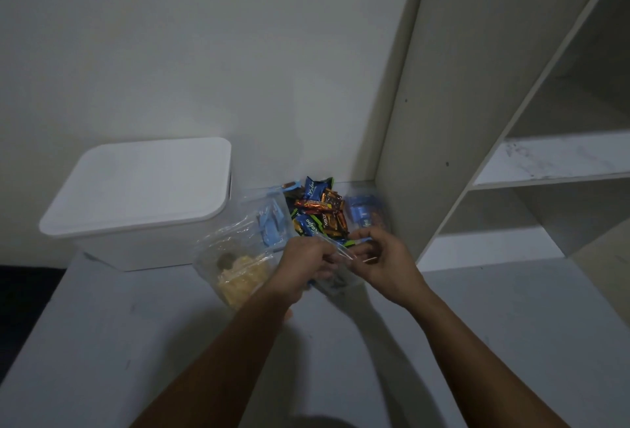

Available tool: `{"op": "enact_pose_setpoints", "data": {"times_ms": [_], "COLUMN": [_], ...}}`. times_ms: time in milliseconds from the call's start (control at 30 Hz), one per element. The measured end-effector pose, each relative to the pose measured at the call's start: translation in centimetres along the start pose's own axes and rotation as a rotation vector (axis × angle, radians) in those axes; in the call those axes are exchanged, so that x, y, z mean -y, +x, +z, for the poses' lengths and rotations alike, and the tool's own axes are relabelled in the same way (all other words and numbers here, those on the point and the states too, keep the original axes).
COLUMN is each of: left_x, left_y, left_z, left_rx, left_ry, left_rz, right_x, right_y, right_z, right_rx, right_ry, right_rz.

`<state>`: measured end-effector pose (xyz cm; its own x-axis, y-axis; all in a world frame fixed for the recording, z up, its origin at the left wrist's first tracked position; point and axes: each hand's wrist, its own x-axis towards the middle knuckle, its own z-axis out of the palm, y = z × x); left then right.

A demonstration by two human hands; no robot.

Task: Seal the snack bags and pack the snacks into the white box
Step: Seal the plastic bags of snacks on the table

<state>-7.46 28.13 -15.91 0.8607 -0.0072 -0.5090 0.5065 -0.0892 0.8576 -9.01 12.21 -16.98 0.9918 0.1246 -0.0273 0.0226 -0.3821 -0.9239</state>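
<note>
Your left hand (306, 265) and right hand (378, 257) pinch the clear snack bag (335, 282) by its top edge (thin, slippery, floppy); grip only there.

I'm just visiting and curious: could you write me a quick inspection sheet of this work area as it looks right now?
Surface: pale table, dim light.
Job's things: white box, lid on; clear bag pinched at its top; bag of yellow snacks; pile of wrapped snacks; two more bags with blue packets.
Clutter: nothing seen.
Grippers: left hand and right hand both pinch the clear bag.
Cables: nothing seen.
Surroundings: wall, shelf unit.
</note>
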Motion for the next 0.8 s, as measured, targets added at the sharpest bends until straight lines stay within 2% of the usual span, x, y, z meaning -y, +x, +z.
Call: {"op": "enact_pose_setpoints", "data": {"times_ms": [100,200,233,300,433,800], "left_x": [0.8,2.1,2.3,2.3,1.5,0.8], "left_y": [0.0,0.4,0.6,0.9,0.8,0.1], "left_z": [-0.2,-0.7,-0.9,-1.3,-1.6,-0.7], "left_rx": [-0.037,-0.303,-0.345,-0.291,-0.144,-0.179], "left_ry": [0.066,0.346,0.385,0.424,0.49,0.626], "left_rz": [0.136,0.484,0.568,0.651,0.654,0.683], "right_x": [-0.4,-0.4,-0.3,-0.1,0.4,1.6], "right_y": [0.3,0.5,0.6,0.7,0.7,0.2], "right_z": [0.2,0.1,0.0,-0.3,-0.8,-0.2], "right_rx": [-0.073,-0.106,-0.111,-0.119,-0.102,-0.091], "right_ry": [-0.042,-0.019,-0.028,-0.048,-0.084,-0.121], "right_rz": [0.004,-0.003,-0.01,-0.019,-0.057,-0.136]}}
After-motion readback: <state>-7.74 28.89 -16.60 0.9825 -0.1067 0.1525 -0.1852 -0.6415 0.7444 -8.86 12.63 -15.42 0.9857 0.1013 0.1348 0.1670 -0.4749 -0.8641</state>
